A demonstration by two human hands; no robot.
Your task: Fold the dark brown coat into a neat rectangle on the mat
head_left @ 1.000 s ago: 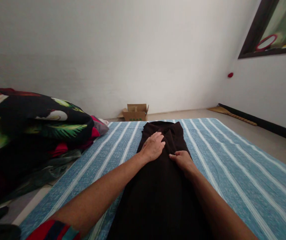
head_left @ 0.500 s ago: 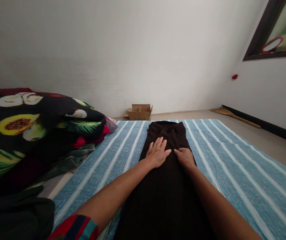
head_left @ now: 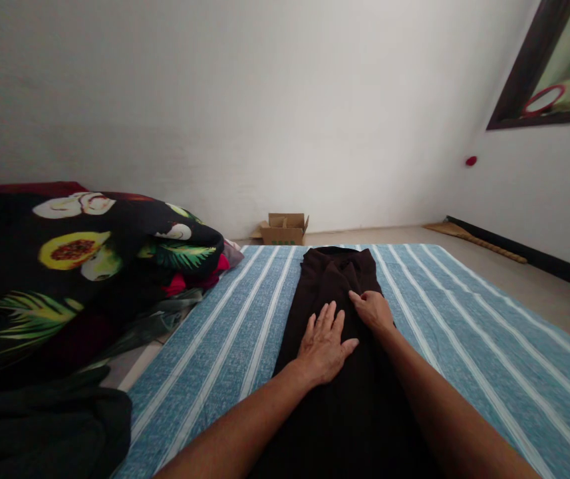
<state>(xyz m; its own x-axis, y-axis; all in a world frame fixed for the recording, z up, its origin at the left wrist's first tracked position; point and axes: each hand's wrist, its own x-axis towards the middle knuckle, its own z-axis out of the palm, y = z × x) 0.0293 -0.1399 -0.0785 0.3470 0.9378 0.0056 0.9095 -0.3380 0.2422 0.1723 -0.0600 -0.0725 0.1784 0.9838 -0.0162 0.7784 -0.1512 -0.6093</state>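
Note:
A long, narrow dark brown garment lies lengthwise on the blue and white striped bed sheet. Its far end looks like a waistband, with some bunched cloth just below it. My left hand rests flat on the fabric, fingers spread. Slightly farther up and to the right, my right hand pinches the cloth between thumb and fingers. The near end of the garment runs out of the picture between my forearms.
On the left is a heaped black cloth with a fruit print, with a dark green cloth nearer me. Past the bed's far edge sits an open cardboard box by the white wall. A window frame is at upper right.
My left hand has slid toward me along the garment, still flat. My right hand stays near the same spot on the cloth. The view has shifted slightly.

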